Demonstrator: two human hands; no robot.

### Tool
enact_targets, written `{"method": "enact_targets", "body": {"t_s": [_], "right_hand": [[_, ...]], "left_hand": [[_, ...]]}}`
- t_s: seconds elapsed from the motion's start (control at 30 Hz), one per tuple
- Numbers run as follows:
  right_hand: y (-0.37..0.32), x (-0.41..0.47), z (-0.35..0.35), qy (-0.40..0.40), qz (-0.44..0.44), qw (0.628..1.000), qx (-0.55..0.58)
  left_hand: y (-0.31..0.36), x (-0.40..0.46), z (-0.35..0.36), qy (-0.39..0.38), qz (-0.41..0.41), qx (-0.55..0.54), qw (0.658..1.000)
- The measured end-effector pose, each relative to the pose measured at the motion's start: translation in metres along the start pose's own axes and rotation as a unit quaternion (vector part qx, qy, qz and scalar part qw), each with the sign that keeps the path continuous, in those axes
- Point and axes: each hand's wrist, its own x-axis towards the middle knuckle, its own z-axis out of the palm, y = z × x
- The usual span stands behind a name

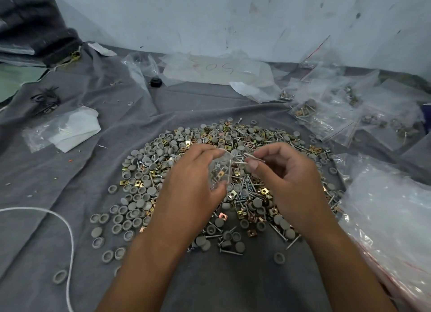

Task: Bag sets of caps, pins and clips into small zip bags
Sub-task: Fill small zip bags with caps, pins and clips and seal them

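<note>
A small zip bag (219, 172) is held open in the left hand (191, 179) above the heap of caps, pins and clips (163, 172) on the grey cloth (58, 172); several pins (253, 159) are pinched in the right hand (286, 176) at its mouth. Filling appears under way; next, the pins would need sliding in point-first. The bag's contents cannot be counted, and its mouth is partly hidden.

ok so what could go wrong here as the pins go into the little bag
The right hand pinches several pins at the mouth of the small bag that the left hand holds; one could miss and drop into the pile below. Sharp tips might also pierce the thin plastic.
</note>
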Motion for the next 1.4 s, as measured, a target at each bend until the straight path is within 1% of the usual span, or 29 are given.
{"method": "enact_targets", "body": {"t_s": [0.1,0.2,0.23,0.4,0.63,0.7,0.8,0.83,0.87,0.9,0.93,0.97,1.0,1.03,1.07,1.2,1.4], "right_hand": [[-0.006,-0.004,0.008,0.028,-0.100,0.993,-0.055],[-0.007,-0.007,0.018,0.029,-0.177,0.973,-0.142],[-0.006,-0.007,0.020,0.032,-0.189,0.968,-0.160],[-0.004,-0.003,0.019,0.055,-0.207,0.960,-0.179],[-0.001,-0.007,0.023,0.020,-0.242,0.933,-0.264],[-0.003,-0.008,0.025,0.004,-0.237,0.941,-0.241],[-0.005,-0.008,0.021,0.000,-0.214,0.957,-0.196],[-0.003,-0.008,0.016,-0.021,-0.193,0.961,-0.198],[-0.001,-0.008,0.012,-0.071,-0.158,0.962,-0.212],[0.002,-0.008,0.008,-0.142,-0.111,0.954,-0.238],[0.006,-0.009,0.006,-0.219,-0.066,0.935,-0.272],[0.009,-0.011,0.006,-0.279,-0.036,0.908,-0.310],[0.012,-0.014,0.008,-0.314,-0.020,0.884,-0.345],[0.013,-0.015,0.009,-0.330,-0.012,0.870,-0.367],[0.013,-0.016,0.011,-0.332,-0.010,0.864,-0.378],[0.011,-0.020,0.017,-0.310,-0.056,0.841,-0.440],[0.006,-0.025,0.024,-0.318,-0.055,0.836,-0.443]], "left_hand": [[0.002,0.000,0.001,0.001,0.006,-0.001,1.000],[0.003,0.000,0.000,0.003,0.011,-0.006,1.000],[0.003,0.000,0.000,0.002,0.011,-0.006,1.000],[0.003,0.000,-0.001,-0.004,0.011,-0.004,1.000],[0.002,0.000,0.000,0.004,0.016,-0.003,1.000],[0.002,0.000,0.000,0.004,0.019,-0.004,1.000],[0.001,0.000,-0.001,0.004,0.016,-0.004,1.000],[0.000,0.000,-0.002,0.005,0.012,-0.003,1.000],[-0.001,-0.001,-0.002,0.005,0.008,-0.004,1.000],[-0.001,-0.001,-0.003,0.007,0.004,-0.005,1.000],[-0.001,-0.001,-0.003,0.009,0.002,-0.009,1.000],[-0.001,0.000,-0.003,0.011,0.001,-0.012,1.000],[-0.001,0.000,-0.003,0.011,0.001,-0.013,1.000],[0.000,0.000,-0.002,0.011,0.001,-0.012,1.000],[0.000,0.000,-0.002,0.011,0.002,-0.010,1.000],[-0.001,0.000,-0.001,0.012,0.001,-0.006,1.000],[-0.001,0.000,-0.001,0.010,-0.001,-0.009,1.000]]}}
